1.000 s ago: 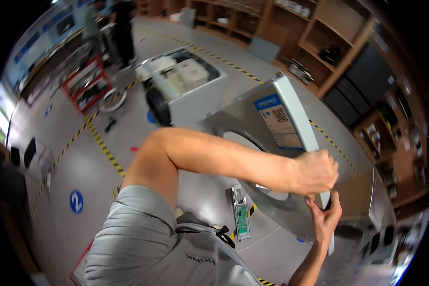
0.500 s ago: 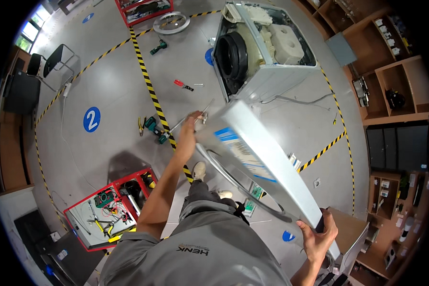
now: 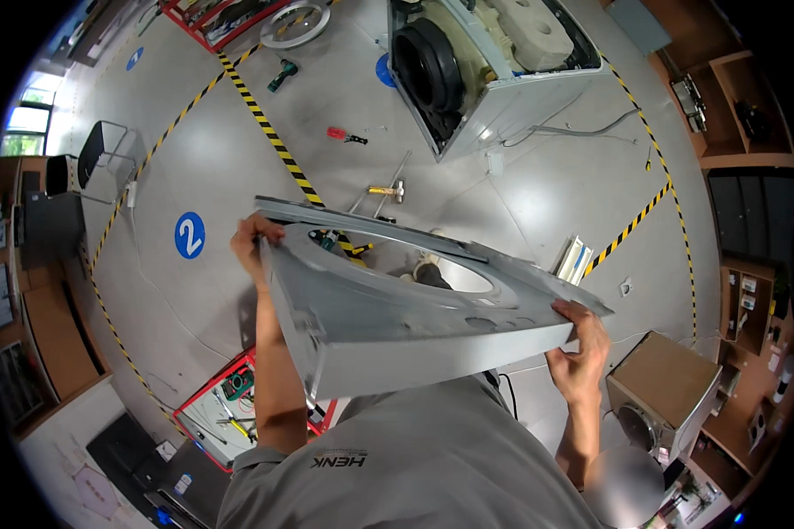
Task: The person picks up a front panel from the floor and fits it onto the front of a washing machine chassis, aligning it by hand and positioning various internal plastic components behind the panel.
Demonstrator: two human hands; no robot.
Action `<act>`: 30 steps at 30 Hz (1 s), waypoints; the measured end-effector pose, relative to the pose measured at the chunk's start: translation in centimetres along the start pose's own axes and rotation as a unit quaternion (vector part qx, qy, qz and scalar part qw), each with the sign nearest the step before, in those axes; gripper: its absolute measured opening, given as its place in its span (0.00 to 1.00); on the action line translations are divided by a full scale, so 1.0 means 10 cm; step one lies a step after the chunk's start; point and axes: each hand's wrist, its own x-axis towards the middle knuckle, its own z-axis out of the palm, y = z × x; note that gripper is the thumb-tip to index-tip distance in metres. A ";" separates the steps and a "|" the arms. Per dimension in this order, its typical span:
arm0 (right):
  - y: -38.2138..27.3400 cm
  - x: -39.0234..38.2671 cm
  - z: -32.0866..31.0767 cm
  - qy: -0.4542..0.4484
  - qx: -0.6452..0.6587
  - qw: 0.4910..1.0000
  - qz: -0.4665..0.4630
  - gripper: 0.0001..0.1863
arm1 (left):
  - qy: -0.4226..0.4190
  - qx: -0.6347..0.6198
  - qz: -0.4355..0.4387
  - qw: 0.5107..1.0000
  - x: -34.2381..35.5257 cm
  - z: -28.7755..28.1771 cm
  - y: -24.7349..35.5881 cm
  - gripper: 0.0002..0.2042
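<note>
Between my two hands I hold a grey metal washing machine front panel [image 3: 432, 361] in front of my body, tilted, with its large round opening showing my shoes and the floor below. My left hand [image 3: 256, 245] is closed around its far left corner, and my right hand [image 3: 579, 357] grips its right edge, thumb underneath. Ahead of me the washing machine [image 3: 525, 106] stands with its front off, so the black rubber door seal [image 3: 426, 70] and a pale counterweight [image 3: 538, 33] show. A hammer [image 3: 386, 190] lies on the floor just past the panel.
Red-handled pliers [image 3: 346, 136], a green cordless drill [image 3: 282, 76] and a round door ring [image 3: 295, 24] lie farther off. A red-rimmed tool cart [image 3: 205, 410] stands at lower left. A brown-topped appliance [image 3: 666, 379] is at right. A grey hose [image 3: 587, 132] trails from the machine.
The panel has swung from upright on my right to a tilted position across my front, its hollow side now showing. My left hand has moved left and taken its far corner.
</note>
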 end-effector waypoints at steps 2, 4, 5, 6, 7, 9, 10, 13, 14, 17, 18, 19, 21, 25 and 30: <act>0.19 0.19 0.13 -0.001 0.014 1.000 -0.014 0.22 | 0.033 0.067 0.030 0.997 0.10 0.11 0.15 0.25; 0.40 0.43 0.28 0.000 0.038 0.999 -0.019 0.22 | 0.040 0.171 0.077 0.981 0.25 0.27 0.28 0.22; 0.50 0.55 0.36 0.000 0.050 0.999 -0.015 0.23 | 0.043 0.153 0.080 0.984 0.34 0.37 0.33 0.21; 0.59 0.65 0.44 -0.004 0.062 0.998 -0.008 0.23 | 0.047 0.137 0.078 0.986 0.40 0.44 0.36 0.21; 0.70 0.74 0.53 -0.003 0.054 0.999 -0.004 0.22 | 0.058 0.164 0.100 0.980 0.47 0.50 0.36 0.20; 0.91 0.90 0.71 0.011 0.074 0.997 -0.013 0.22 | 0.085 0.220 0.119 0.964 0.56 0.69 0.47 0.20; 0.97 0.99 0.77 0.018 0.083 0.996 -0.016 0.22 | 0.097 0.248 0.128 0.955 0.63 0.77 0.48 0.20; 1.07 1.23 0.90 -0.004 0.109 0.994 -0.002 0.23 | 0.016 0.307 0.251 0.918 0.86 0.89 0.61 0.19; 1.11 1.28 0.96 -0.008 0.117 0.993 -0.003 0.23 | -0.011 0.324 0.255 0.911 0.95 1.01 0.72 0.19; 1.25 1.39 1.06 -0.018 0.122 0.992 0.015 0.24 | -0.036 0.328 0.241 0.913 1.14 1.30 0.74 0.19; 1.26 1.47 1.09 -0.017 0.128 0.992 0.015 0.24 | -0.043 0.323 0.241 0.914 1.23 1.34 0.75 0.19; 1.28 1.54 1.12 -0.018 0.132 0.991 0.021 0.24 | -0.049 0.341 0.248 0.905 1.30 1.40 0.77 0.19; 1.31 1.66 1.17 -0.018 0.140 0.989 0.033 0.24 | -0.062 0.375 0.264 0.887 1.46 1.53 0.78 0.20; 1.25 1.87 1.35 -0.005 0.161 0.985 0.067 0.22 | -0.107 0.382 0.307 0.865 1.88 1.60 0.71 0.21; 1.07 2.21 1.72 0.018 0.158 0.979 0.126 0.23 | -0.132 0.318 0.262 0.902 2.55 1.68 0.41 0.21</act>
